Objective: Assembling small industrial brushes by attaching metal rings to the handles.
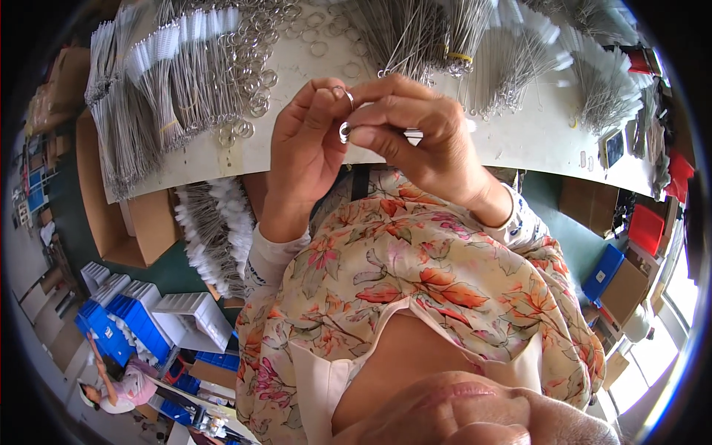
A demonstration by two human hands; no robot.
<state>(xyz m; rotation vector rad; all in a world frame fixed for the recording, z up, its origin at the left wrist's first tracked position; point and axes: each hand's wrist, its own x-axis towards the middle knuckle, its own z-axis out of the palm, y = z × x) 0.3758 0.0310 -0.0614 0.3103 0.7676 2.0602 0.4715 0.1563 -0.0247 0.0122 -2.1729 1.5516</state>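
Observation:
Above the near edge of the table my two hands are held close together, fingertips almost meeting. My left hand [308,144] is closed, thumb and forefinger pinching a shiny metal ring [348,97]. From the other side my right hand [426,133] pinches a bright curved metal piece [343,133] between thumb and fingers. Whether both bright parts belong to one ring, the fingers hide. Something pale and shiny [413,136] shows under my right palm, too covered to name. Loose metal rings [259,104] lie on the table past my left hand.
Bundles of thin wire brushes with white bristles [182,81] cover the white table [512,148] at left, with more bundles [512,67] at right. Brushes [215,230] also stand below the table edge, beside a cardboard box [137,230]. Another person [119,386] is at lower left.

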